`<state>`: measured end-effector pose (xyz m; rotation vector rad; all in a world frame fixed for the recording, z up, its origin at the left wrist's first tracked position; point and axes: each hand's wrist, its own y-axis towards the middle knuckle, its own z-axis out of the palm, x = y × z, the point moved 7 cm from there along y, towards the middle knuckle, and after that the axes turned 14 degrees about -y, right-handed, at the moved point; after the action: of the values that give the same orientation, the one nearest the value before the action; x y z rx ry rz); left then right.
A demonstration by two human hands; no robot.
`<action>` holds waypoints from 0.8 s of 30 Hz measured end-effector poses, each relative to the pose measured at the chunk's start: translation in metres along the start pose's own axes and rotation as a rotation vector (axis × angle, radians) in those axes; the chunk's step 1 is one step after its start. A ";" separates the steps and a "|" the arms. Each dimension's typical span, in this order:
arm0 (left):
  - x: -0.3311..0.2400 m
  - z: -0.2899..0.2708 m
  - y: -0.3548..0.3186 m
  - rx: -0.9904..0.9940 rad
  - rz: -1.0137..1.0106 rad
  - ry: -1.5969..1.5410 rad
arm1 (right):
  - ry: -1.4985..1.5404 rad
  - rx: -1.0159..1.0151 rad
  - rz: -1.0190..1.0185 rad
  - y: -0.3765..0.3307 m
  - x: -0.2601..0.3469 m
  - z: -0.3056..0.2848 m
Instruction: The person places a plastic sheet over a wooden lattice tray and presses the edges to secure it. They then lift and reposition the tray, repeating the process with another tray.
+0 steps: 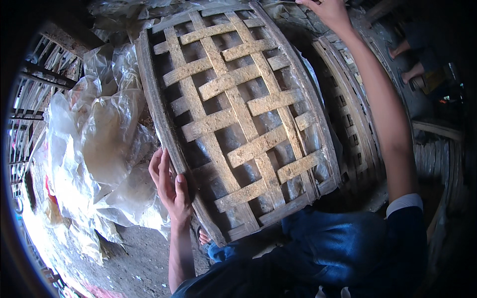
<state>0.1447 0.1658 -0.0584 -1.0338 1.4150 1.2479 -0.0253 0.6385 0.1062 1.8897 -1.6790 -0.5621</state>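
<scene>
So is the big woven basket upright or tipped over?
Tipped: the basket shows its woven bottom to the camera, its rim gripped by the left hand.

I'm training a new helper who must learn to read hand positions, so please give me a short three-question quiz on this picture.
1. True or false: the left hand grips the rim of the woven basket.
2. What lies just left of the basket? A) crumpled plastic sheets B) a metal bucket C) a coil of rope
3. Fill in: the right hand reaches to the basket's ____ edge.

Key:
1. True: its fingers wrap the near left rim.
2. A
3. Far; whether it grips there cannot be told, since the frame cuts off the fingers.
</scene>
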 end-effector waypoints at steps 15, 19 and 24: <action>0.001 0.000 0.000 0.005 0.000 -0.024 | -0.051 -0.184 0.404 -0.012 -0.106 0.002; 0.001 0.002 0.001 0.003 -0.004 -0.041 | 0.147 -0.022 0.181 -0.014 -0.066 0.022; 0.000 -0.007 -0.002 -0.003 0.040 0.102 | 0.012 0.161 -0.328 -0.026 0.073 0.018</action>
<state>0.1458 0.1588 -0.0584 -1.0889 1.5187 1.2413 -0.0073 0.5664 0.0790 2.3016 -1.4517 -0.5516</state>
